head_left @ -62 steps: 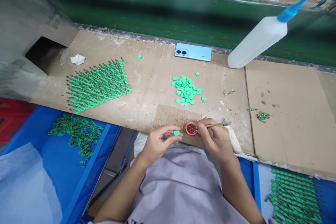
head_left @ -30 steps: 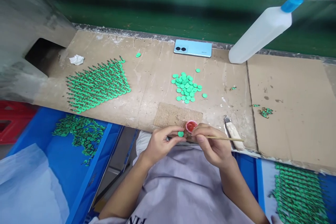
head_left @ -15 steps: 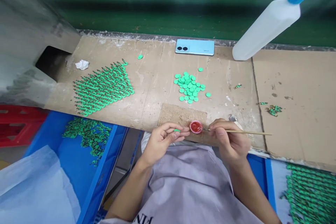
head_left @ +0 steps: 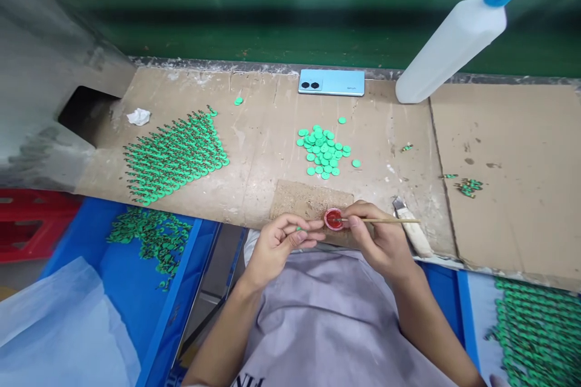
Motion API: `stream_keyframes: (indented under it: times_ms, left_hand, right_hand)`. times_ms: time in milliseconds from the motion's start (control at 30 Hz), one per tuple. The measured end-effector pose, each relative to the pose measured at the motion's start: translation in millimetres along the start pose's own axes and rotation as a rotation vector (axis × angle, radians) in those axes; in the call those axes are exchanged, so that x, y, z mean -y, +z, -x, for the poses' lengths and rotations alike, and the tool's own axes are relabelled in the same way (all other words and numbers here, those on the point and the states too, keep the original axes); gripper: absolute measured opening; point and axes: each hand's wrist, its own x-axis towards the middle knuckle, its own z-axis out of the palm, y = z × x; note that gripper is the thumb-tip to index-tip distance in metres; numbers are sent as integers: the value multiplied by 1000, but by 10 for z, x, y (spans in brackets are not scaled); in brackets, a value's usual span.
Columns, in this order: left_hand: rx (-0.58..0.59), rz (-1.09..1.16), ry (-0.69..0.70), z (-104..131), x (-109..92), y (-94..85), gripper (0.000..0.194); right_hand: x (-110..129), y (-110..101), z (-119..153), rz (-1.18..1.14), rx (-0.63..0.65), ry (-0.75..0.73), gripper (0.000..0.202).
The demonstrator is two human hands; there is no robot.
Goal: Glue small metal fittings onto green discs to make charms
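Observation:
My left hand pinches a small green disc between thumb and fingers, just left of the small round pot of red paint. In my right hand is a thin wooden stick, held like a pen, its tip in the red paint. The pot stands on a rough piece of cardboard at the table's near edge. Beyond it lies a loose pile of green discs. To the left, green discs with thin dark pieces on them form slanting rows.
A light blue phone and a white bottle with a blue nozzle are at the back. A pale-handled tool lies beside my right hand. Small green-and-gold pieces lie at right. Blue trays flank my lap.
My right hand has moved left with the stick, whose tip is now inside the red pot. The pale-handled tool has come into fuller view. My left hand still pinches the disc.

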Motion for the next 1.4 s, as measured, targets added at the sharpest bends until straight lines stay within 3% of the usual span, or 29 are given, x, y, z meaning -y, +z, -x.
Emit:
stream_keyframes:
  times_ms: [167, 267, 433, 1100, 1400]
  left_hand:
    - [14, -30, 26, 10, 54, 44, 37]
    - [13, -129, 47, 30, 107, 83, 36]
    - [11, -276, 124, 57, 166, 105, 25]
    - [42, -475, 324, 68, 187, 106, 14]
    - [16, -1037, 624, 127, 109, 61, 22]
  right_hand:
    - [75, -25, 67, -172, -74, -4, 15]
    - [164, -7, 106, -211, -42, -77, 16]
    - [247, 58, 90, -139, 2, -200, 16]
    - [209, 81, 85, -55, 91, -194, 15]
    - [315, 28, 89, 191, 196, -301, 15]
